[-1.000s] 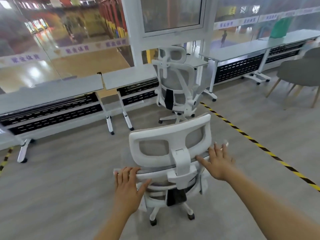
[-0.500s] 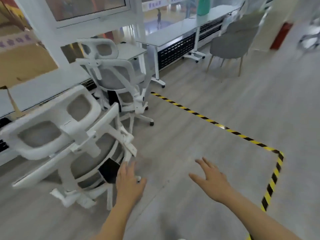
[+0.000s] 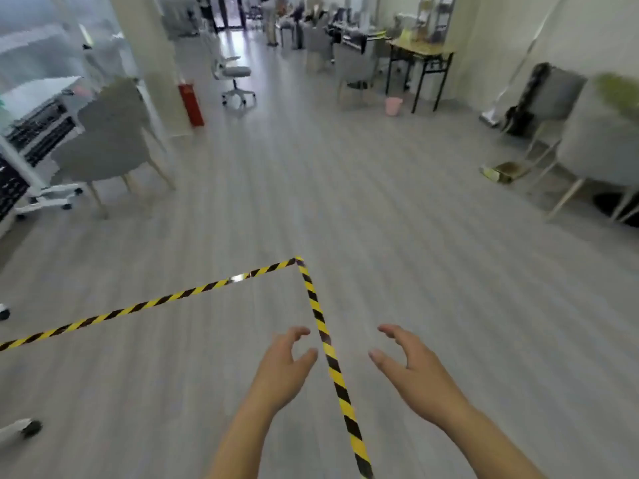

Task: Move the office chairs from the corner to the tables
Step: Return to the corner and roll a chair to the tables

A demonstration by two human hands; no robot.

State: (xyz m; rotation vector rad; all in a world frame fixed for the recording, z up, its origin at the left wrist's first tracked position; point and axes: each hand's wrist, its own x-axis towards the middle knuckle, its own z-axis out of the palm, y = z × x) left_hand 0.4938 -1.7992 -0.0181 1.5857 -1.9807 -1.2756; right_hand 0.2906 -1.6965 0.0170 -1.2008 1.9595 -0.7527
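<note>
My left hand (image 3: 281, 369) and my right hand (image 3: 413, 366) hang in front of me over bare floor, fingers loosely curled, holding nothing. The white mesh chairs I was at are out of view except for a castor leg (image 3: 20, 428) at the lower left edge. A white office chair (image 3: 233, 76) stands far down the room, well beyond both hands. The end of a white table (image 3: 38, 95) shows at the far left.
Yellow-black floor tape (image 3: 313, 299) makes a corner just ahead of my hands. A grey armchair (image 3: 110, 140) stands left by the table, another grey chair (image 3: 601, 146) at right. A red extinguisher (image 3: 190, 105), a pink bin (image 3: 393, 106) and a wooden table (image 3: 420, 51) lie further off.
Both hands have let go of the white mesh chair. The view has swung right, away from the tables and chairs, toward the open room.
</note>
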